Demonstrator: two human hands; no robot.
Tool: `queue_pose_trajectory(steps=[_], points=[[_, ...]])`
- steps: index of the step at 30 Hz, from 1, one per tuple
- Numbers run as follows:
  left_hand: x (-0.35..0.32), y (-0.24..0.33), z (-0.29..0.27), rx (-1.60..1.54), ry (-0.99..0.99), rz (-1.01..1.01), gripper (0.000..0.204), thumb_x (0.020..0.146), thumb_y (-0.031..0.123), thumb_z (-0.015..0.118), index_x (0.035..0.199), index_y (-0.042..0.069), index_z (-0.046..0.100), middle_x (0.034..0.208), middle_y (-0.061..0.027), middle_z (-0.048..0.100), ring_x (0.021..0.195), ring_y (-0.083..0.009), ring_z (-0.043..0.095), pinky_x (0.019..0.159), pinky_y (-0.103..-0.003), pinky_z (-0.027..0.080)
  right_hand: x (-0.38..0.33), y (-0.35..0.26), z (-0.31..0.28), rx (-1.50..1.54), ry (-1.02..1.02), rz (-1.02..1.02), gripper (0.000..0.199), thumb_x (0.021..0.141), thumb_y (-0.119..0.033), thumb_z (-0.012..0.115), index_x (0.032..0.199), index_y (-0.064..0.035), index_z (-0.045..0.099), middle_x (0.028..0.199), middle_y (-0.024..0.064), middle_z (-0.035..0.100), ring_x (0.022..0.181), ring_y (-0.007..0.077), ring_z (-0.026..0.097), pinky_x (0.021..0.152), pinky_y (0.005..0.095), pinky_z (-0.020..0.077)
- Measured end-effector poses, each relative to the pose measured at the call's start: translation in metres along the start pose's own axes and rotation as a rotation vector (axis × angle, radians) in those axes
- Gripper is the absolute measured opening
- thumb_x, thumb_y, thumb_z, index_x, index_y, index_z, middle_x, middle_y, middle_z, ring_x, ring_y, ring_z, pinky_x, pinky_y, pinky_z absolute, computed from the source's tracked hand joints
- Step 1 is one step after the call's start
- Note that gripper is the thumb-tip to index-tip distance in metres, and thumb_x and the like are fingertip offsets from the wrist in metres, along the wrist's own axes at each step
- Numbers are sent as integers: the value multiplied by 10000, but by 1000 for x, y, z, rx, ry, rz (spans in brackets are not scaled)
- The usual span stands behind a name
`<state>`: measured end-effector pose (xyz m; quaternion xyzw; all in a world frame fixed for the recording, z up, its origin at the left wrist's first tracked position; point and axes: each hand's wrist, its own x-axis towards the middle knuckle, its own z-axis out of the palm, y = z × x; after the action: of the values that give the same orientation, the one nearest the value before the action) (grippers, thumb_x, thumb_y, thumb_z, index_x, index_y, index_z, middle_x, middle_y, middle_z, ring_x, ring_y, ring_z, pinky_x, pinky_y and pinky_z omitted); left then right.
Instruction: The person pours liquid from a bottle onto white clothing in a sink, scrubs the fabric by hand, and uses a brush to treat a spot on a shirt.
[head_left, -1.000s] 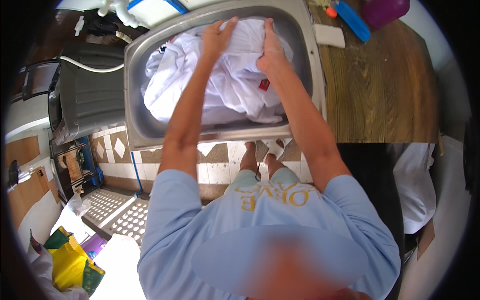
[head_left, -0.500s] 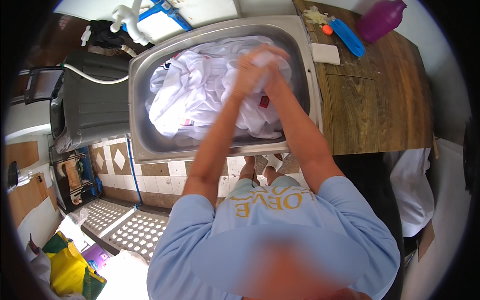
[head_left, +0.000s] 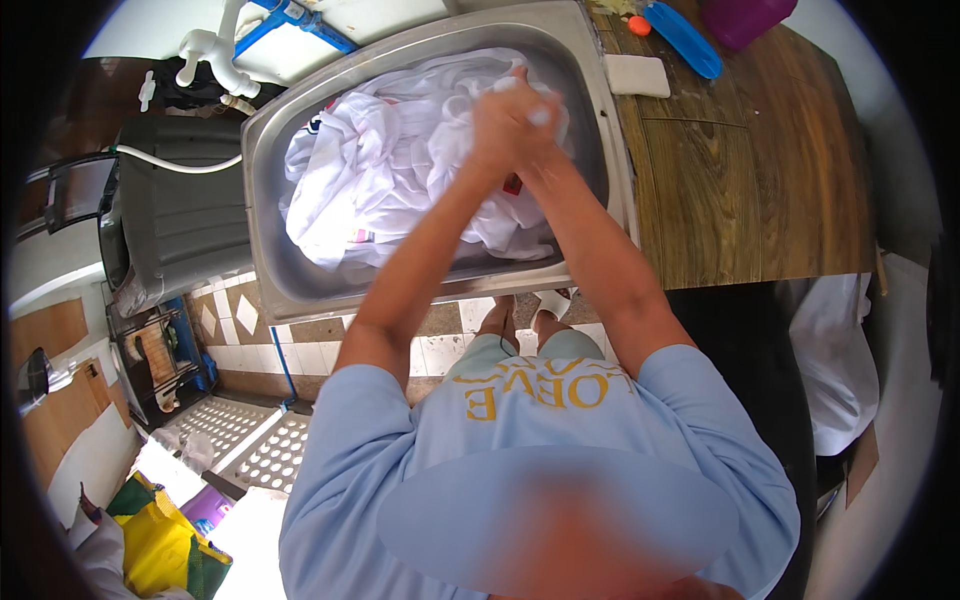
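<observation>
1. Steel sink (head_left: 290, 290): a rectangular metal basin set into the left end of a wooden counter; it serves as the landmark for every item below.
2. White laundry (head_left: 390, 165): a heap of wet white cloth lying inside the sink and covering most of its floor, with a small red tag showing near the basin's right wall.
3. Left hand (head_left: 497, 125): over the right half of the sink, above the laundry, fingers curled tight around a bunched fold of the white cloth.
4. Right hand (head_left: 535, 130): pressed against the left hand over the same part of the sink, fingers closed on the same bunch of cloth; the two hands overlap, and motion blur hides the single fingertips.
5. Forearms: both rise from the near rim of the sink and meet at the hands.
6. Wooden counter (head_left: 740, 190): directly right of the sink.
7. White sponge block (head_left: 636, 75): on the counter, just beside the sink's far right corner.
8. Blue brush (head_left: 682, 38): on the counter, beyond the sponge and farther from the sink.
9. White tap (head_left: 215, 50): beyond the sink's far left corner.
10. Grey machine (head_left: 175, 215): just left of the sink.
11. Tiled floor (head_left: 300, 345): below the sink's near rim, where bare feet show.
</observation>
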<state>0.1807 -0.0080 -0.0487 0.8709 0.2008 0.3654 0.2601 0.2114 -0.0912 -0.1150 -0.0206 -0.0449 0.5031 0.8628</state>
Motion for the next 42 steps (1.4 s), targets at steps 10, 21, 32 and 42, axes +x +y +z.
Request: queue_pose_trajectory(steps=[10, 21, 32, 42], points=[[-5, -39, -74, -271, -253, -397, 450, 772, 408, 773, 765, -27, 657, 644, -49, 626, 594, -95, 515, 562, -295, 442, 2, -52, 57, -1046, 679, -331, 376, 859, -386, 704, 987, -35, 656, 898, 32, 672, 851, 141, 626, 820, 303, 500], [8, 0, -69, -1382, -295, -538, 333, 861, 111, 663, 1171, -7, 626, 1066, -99, 682, 939, -183, 652, 883, -309, 511, 23, -13, 45, -307, 518, -50, 552, 945, -535, 466, 1206, -59, 567, 1147, 97, 640, 1052, 265, 619, 932, 420, 498], [27, -17, -2, -203, -61, -148, 362, 772, 275, 748, 537, 44, 598, 485, -120, 567, 411, -261, 535, 412, -348, 412, 24, 7, 74, -515, 735, -126, 569, 877, -598, 533, 1171, -111, 564, 1166, 57, 586, 1109, 221, 517, 924, 380, 411], [20, -30, -5, -118, -174, -194, 301, 780, 262, 726, 632, 15, 635, 597, -189, 585, 532, -344, 546, 566, -401, 464, 15, 17, 97, -484, 824, -45, 561, 932, -641, 390, 953, -123, 605, 918, 25, 635, 907, 168, 600, 827, 355, 469]])
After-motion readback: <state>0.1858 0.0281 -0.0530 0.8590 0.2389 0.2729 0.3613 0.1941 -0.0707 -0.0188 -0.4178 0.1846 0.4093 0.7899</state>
